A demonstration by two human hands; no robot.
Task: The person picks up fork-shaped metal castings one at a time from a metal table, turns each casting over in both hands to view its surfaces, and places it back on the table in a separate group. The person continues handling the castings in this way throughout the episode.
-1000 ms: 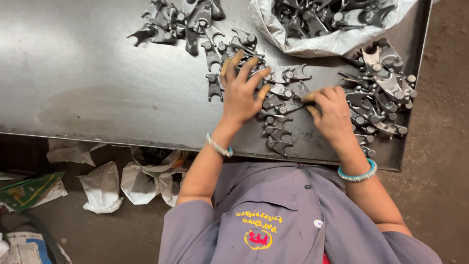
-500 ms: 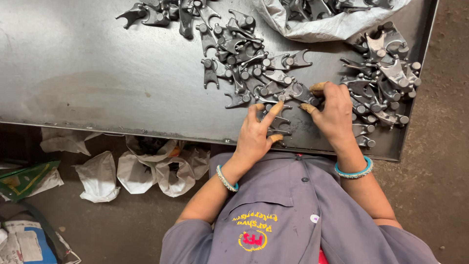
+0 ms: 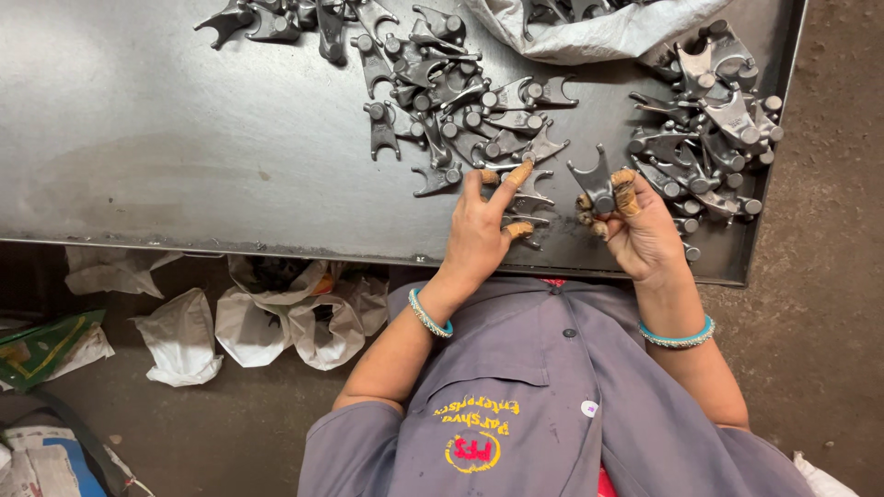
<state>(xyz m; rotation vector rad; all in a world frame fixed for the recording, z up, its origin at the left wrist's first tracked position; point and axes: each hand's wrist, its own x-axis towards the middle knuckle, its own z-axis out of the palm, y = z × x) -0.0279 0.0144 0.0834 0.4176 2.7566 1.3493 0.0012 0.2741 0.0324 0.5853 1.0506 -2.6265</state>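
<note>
A forked metal part (image 3: 594, 182) has been lifted off the steel table (image 3: 184, 138) and is now pinched upright in the fingertips of the right hand (image 3: 635, 225), whereas half a second earlier that hand was pressed flat on the parts beside the right-hand pile (image 3: 714, 129). The left hand (image 3: 483, 225) has been moved away from the table's near edge and is now laid beside the grip, its fingers spread over loose parts (image 3: 529, 198) of the middle heap.
</note>
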